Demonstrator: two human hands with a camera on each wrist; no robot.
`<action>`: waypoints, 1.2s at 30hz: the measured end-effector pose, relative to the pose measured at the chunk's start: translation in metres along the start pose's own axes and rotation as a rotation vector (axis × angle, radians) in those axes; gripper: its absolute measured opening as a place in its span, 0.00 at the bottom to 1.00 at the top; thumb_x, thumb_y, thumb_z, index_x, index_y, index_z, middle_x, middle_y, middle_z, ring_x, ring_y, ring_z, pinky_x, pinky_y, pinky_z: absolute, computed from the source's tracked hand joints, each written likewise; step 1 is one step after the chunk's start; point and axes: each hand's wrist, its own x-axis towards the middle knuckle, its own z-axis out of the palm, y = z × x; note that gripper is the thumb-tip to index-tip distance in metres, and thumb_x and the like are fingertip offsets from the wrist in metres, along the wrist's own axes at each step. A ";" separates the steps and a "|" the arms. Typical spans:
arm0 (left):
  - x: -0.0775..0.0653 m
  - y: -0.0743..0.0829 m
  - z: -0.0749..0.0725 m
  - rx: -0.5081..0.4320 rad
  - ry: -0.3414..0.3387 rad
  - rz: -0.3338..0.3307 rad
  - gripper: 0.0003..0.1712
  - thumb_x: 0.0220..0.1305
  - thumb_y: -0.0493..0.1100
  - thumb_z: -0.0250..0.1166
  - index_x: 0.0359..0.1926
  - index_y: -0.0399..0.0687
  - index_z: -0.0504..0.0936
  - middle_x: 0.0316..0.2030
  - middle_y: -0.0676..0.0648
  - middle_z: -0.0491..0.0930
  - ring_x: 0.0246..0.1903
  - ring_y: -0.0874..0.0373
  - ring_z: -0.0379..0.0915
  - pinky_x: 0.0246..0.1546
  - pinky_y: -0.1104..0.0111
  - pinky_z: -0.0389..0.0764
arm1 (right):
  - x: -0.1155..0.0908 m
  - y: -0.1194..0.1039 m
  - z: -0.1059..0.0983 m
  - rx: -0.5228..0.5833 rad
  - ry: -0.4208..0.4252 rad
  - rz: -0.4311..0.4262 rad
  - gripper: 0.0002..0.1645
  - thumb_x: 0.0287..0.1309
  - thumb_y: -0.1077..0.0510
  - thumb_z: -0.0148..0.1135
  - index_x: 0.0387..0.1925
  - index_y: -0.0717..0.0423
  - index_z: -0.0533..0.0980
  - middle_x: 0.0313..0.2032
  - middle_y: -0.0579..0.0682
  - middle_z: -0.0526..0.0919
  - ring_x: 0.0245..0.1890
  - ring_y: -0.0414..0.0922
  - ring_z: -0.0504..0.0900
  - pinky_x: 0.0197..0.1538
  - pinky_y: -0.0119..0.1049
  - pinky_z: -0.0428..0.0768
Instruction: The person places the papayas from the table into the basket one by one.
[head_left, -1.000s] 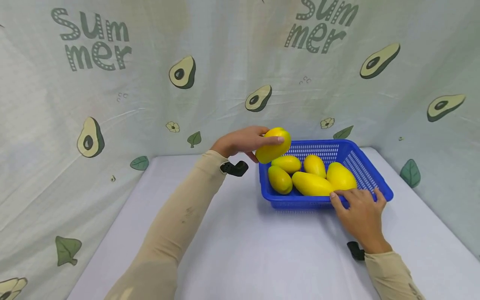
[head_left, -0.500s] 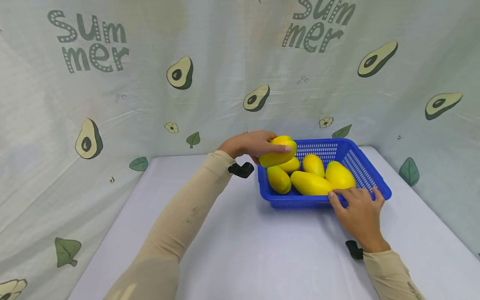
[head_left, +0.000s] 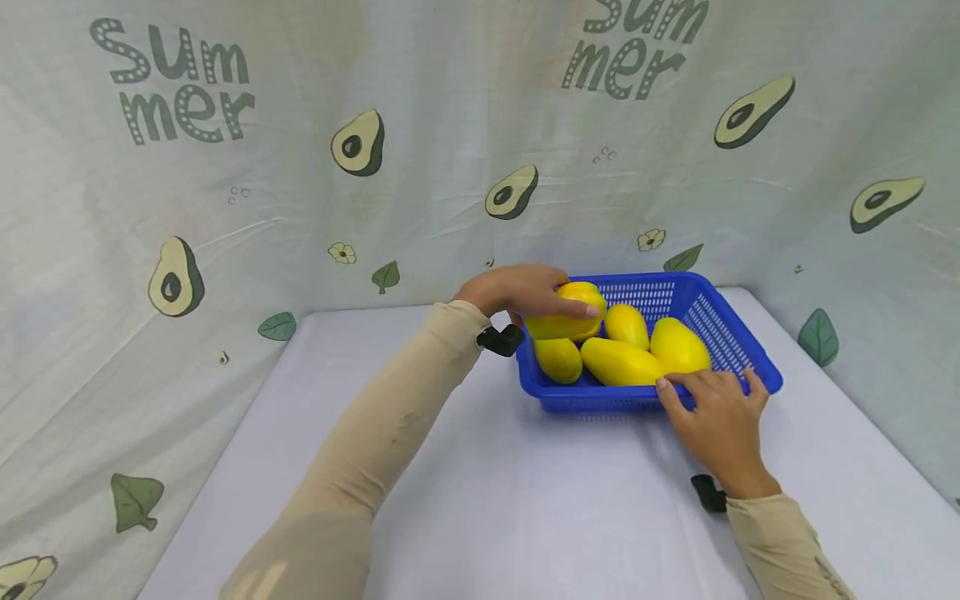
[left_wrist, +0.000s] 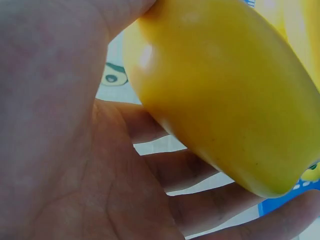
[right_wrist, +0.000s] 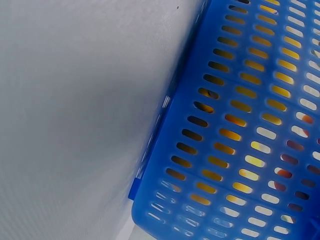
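My left hand (head_left: 521, 290) grips a yellow mango (head_left: 558, 326), low over the left back part of a blue plastic basket (head_left: 600, 402). Seen from the left wrist, this mango (left_wrist: 220, 100) is smooth and plump, with the fingers spread along its underside. Inside the basket lie several more mangoes, among them a long one (head_left: 621, 362), a rounded one (head_left: 678, 346) and one at the left (head_left: 558, 360). My right hand (head_left: 716, 429) holds the basket's near rim toward the right, fingers hooked over it. Slotted basket wall (right_wrist: 152, 185) fills much of the right wrist view.
The basket stands on a white-covered table (head_left: 480, 500), toward the back right. Behind and at both sides hangs a pale curtain (head_left: 435, 100) printed with avocados, leaves and the word summer. Each wrist carries a small black device (head_left: 501, 340).
My left hand has moved right and down with the mango, from the basket's left back edge to over the fruit inside. The right hand stays at the rim.
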 end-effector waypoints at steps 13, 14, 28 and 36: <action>0.010 0.001 -0.006 0.079 -0.018 0.018 0.43 0.67 0.74 0.51 0.71 0.51 0.71 0.66 0.50 0.71 0.51 0.56 0.74 0.45 0.62 0.82 | 0.002 0.000 -0.001 -0.003 0.000 0.007 0.20 0.64 0.49 0.63 0.40 0.63 0.84 0.39 0.65 0.84 0.48 0.65 0.74 0.69 0.69 0.42; 0.009 -0.001 -0.006 0.075 -0.012 0.025 0.42 0.68 0.73 0.51 0.70 0.50 0.71 0.65 0.50 0.72 0.50 0.56 0.75 0.47 0.61 0.81 | 0.002 0.000 -0.001 -0.004 -0.001 0.008 0.20 0.64 0.49 0.63 0.41 0.63 0.84 0.39 0.65 0.84 0.48 0.65 0.74 0.69 0.69 0.42; 0.002 -0.024 0.004 0.117 0.027 0.098 0.35 0.73 0.67 0.52 0.67 0.50 0.75 0.67 0.49 0.71 0.65 0.54 0.66 0.64 0.59 0.70 | 0.002 -0.002 -0.003 -0.011 -0.021 0.018 0.20 0.65 0.48 0.62 0.41 0.63 0.84 0.40 0.66 0.84 0.49 0.67 0.74 0.69 0.69 0.41; -0.010 -0.047 0.017 0.053 0.080 0.093 0.32 0.73 0.64 0.53 0.66 0.49 0.75 0.64 0.48 0.74 0.62 0.53 0.70 0.61 0.56 0.73 | 0.001 -0.002 -0.003 -0.016 -0.020 0.018 0.19 0.65 0.49 0.62 0.41 0.63 0.84 0.39 0.66 0.84 0.48 0.67 0.74 0.69 0.70 0.41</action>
